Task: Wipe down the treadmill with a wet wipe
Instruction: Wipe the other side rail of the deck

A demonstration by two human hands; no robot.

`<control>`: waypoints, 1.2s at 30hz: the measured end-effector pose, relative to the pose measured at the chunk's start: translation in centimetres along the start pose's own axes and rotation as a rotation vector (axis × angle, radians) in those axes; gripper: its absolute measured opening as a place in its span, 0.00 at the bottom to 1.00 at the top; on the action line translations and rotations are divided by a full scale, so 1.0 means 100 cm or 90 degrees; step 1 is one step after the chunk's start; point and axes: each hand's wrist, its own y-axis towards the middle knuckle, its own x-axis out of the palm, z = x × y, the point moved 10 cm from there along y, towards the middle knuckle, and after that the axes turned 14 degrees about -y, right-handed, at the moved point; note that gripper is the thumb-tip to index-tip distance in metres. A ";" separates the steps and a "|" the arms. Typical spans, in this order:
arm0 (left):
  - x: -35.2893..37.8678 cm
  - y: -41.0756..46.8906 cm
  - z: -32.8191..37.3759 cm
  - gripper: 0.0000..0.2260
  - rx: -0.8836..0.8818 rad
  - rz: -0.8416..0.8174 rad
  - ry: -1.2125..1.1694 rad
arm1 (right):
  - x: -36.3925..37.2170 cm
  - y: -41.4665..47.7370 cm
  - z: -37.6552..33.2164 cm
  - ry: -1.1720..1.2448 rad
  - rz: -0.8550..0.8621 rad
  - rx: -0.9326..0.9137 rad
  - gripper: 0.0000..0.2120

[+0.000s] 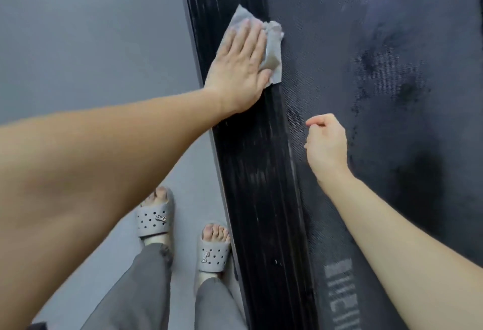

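The treadmill fills the right of the view: a black ribbed side rail (pixel 258 185) runs from top to bottom, and the dark textured belt (pixel 392 68) lies to its right with damp streaks. A grey, soiled wet wipe (pixel 273 49) lies flat on the rail at the belt's edge. My left hand (pixel 239 68) presses on it with straight fingers. My right hand (pixel 326 144) hovers above the belt near the rail, fingers loosely curled, holding nothing.
Grey floor (pixel 91 55) lies left of the treadmill. My feet in grey perforated slippers (pixel 154 217) stand on it close to the rail. White lettering (pixel 339 293) is printed on the belt at the lower right.
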 end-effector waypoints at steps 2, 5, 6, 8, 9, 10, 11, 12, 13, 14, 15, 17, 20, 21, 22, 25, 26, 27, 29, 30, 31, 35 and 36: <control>0.027 -0.036 0.044 0.31 0.090 -0.003 0.005 | 0.003 -0.011 0.004 -0.049 -0.037 -0.038 0.08; 0.071 -0.131 0.112 0.30 0.244 -0.094 -0.009 | 0.006 -0.030 0.025 -0.115 -0.070 -0.031 0.11; 0.083 -0.161 0.126 0.30 0.283 -0.145 -0.008 | 0.006 -0.038 0.033 -0.114 -0.081 -0.015 0.13; 0.092 -0.192 0.134 0.30 0.345 -0.202 -0.007 | 0.004 -0.051 0.046 -0.119 -0.093 0.002 0.14; 0.089 -0.188 0.129 0.31 0.365 -0.196 -0.015 | 0.003 -0.054 0.050 -0.123 -0.093 0.004 0.14; 0.082 -0.172 0.119 0.31 0.365 -0.176 -0.022 | 0.001 -0.056 0.054 -0.125 -0.089 0.005 0.14; 0.071 -0.147 0.103 0.31 0.337 -0.144 -0.027 | -0.001 -0.056 0.055 -0.127 -0.085 0.004 0.14; 0.054 -0.115 0.081 0.30 0.286 -0.097 -0.030 | -0.002 -0.056 0.055 -0.128 -0.083 -0.001 0.13; 0.034 -0.080 0.053 0.30 0.222 -0.055 -0.036 | -0.001 -0.056 0.053 -0.126 -0.081 -0.008 0.13; 0.016 -0.049 0.026 0.31 0.152 -0.041 -0.035 | -0.001 -0.054 0.047 -0.122 -0.076 -0.023 0.12; 0.001 -0.024 0.000 0.32 0.086 -0.043 -0.030 | 0.000 -0.052 0.038 -0.119 -0.062 -0.046 0.11; -0.016 0.003 -0.032 0.34 -0.007 -0.014 -0.036 | 0.000 -0.042 0.013 -0.121 -0.010 -0.106 0.11; -0.007 -0.024 -0.010 0.33 -0.043 0.039 -0.055 | -0.006 -0.023 -0.029 -0.130 0.082 -0.184 0.17; 0.005 -0.049 0.007 0.33 -0.031 0.042 -0.061 | -0.005 -0.018 -0.043 -0.144 0.098 -0.202 0.20; 0.019 -0.076 0.024 0.32 -0.009 0.033 -0.065 | -0.003 -0.012 -0.057 -0.157 0.107 -0.220 0.21; 0.051 -0.161 0.070 0.31 0.085 -0.027 -0.087 | 0.005 0.005 -0.093 -0.224 0.120 -0.295 0.25; 0.059 -0.183 0.083 0.31 0.119 -0.052 -0.084 | 0.008 0.010 -0.102 -0.266 0.125 -0.330 0.25; 0.065 -0.197 0.089 0.31 0.144 -0.065 -0.074 | 0.013 0.014 -0.109 -0.311 0.125 -0.365 0.25; 0.064 -0.200 0.077 0.31 0.133 -0.042 -0.078 | 0.031 0.014 -0.118 -0.367 0.115 -0.426 0.24; 0.057 -0.192 0.061 0.31 0.087 -0.006 -0.102 | 0.041 0.010 -0.121 -0.370 0.109 -0.444 0.24; 0.051 -0.180 0.040 0.31 0.024 0.039 -0.152 | 0.050 0.007 -0.122 -0.360 0.106 -0.450 0.25; 0.030 -0.115 -0.031 0.33 -0.212 0.221 -0.586 | 0.059 0.004 -0.119 -0.309 0.161 -0.434 0.26; 0.036 -0.103 -0.046 0.32 -0.287 0.248 -0.730 | 0.059 0.004 -0.119 -0.305 0.175 -0.436 0.26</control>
